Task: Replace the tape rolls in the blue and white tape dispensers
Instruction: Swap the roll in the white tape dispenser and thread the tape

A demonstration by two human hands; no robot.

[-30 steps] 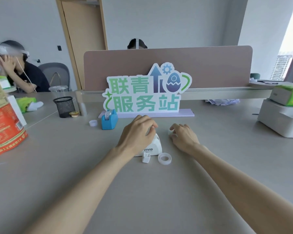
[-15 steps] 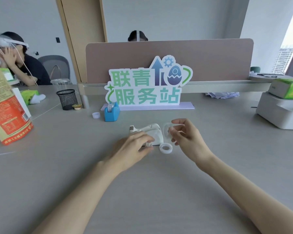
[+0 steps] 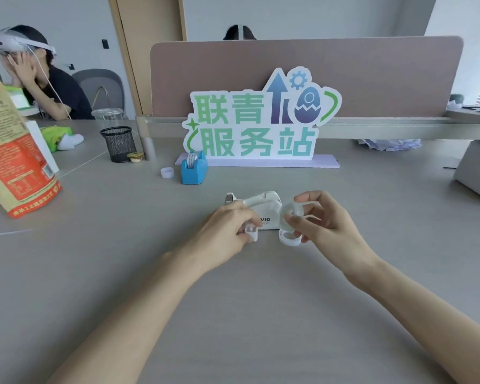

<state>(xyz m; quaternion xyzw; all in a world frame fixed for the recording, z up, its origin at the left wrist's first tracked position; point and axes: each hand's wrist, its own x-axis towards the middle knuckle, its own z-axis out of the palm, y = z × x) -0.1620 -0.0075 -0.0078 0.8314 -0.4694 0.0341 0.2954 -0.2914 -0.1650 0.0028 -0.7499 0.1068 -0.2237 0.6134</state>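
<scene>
**White dispenser mid-swap, blue one apparently loaded**

While the white tape dispenser sits at the centre of the frame with its cradle apparently empty, both hands work just in front of it. The left hand is curled closed around a small white spindle. The right hand is partly open, pinching a clear tape roll upright between thumb and fingertips. A 2nd roll lies flat on the table just below it; which of the 2 is the spent one I cannot tell. Above and left of centre, the blue tape dispenser stands with a roll seated in it, so that half looks done, though I cannot confirm it. Fitting roll to spindle and seating both in the white body remains.
</scene>
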